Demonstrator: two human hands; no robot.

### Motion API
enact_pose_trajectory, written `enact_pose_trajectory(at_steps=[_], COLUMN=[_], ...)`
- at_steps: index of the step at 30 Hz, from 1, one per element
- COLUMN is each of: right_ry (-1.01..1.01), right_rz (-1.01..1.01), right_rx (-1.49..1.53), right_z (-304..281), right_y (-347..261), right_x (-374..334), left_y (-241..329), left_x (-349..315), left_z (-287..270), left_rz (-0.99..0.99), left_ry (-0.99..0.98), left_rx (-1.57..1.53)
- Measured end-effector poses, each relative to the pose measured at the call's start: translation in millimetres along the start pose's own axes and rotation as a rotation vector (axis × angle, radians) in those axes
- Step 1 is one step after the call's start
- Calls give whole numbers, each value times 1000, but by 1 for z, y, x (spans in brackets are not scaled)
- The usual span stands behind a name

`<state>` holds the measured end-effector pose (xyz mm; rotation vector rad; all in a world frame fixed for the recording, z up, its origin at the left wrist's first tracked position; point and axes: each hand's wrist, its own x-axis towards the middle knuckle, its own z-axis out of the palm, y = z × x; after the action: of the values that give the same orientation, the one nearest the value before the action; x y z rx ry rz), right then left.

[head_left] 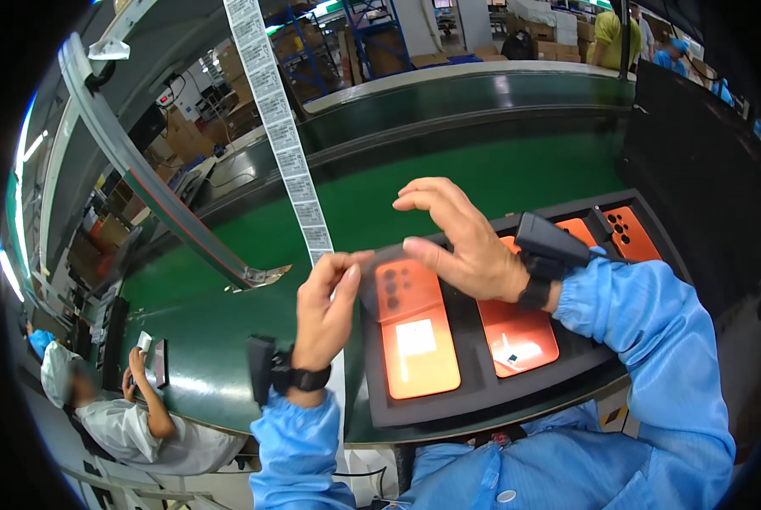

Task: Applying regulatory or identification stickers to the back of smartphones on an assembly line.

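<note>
A dark grey foam tray (474,395) holds several orange phones, backs up, with dark camera rings. Over the upper part of the leftmost phone (423,365) lies a thin see-through film (410,293), its lower edge crossing the phone below the cameras. My left hand (323,310) is closed, thumb against fingers, at the film's upper left corner. Above the same phone, my right hand (465,246) has its fingers apart, thumb tip by the film's top edge; whether it touches is unclear. Beneath my right wrist is a second phone (521,336), partly hidden.
A long strip of printed white labels (283,144) hangs down left of the tray. The tray rests on a green work surface (227,327). A grey metal arm (164,200) rises at the left, near a seated co-worker (134,425). A black panel (695,161) stands at the right.
</note>
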<state>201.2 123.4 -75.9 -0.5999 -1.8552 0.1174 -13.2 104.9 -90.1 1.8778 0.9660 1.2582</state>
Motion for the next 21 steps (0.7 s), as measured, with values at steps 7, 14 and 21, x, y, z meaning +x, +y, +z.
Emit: enact_pose_trajectory(at_steps=[7, 14, 21], right_ry=[-635, -1039, -579], right_rz=[-27, -201, -158], right_rx=[212, 310, 18], right_z=[10, -10, -4], right_y=[-21, -71, -46], right_x=[-28, -39, -15], left_y=[59, -22, -78], left_x=[-43, -25, 5], left_z=[-43, -83, -68], left_rz=[-67, -248, -580], left_ry=[-805, 105, -63], left_rx=[145, -22, -139])
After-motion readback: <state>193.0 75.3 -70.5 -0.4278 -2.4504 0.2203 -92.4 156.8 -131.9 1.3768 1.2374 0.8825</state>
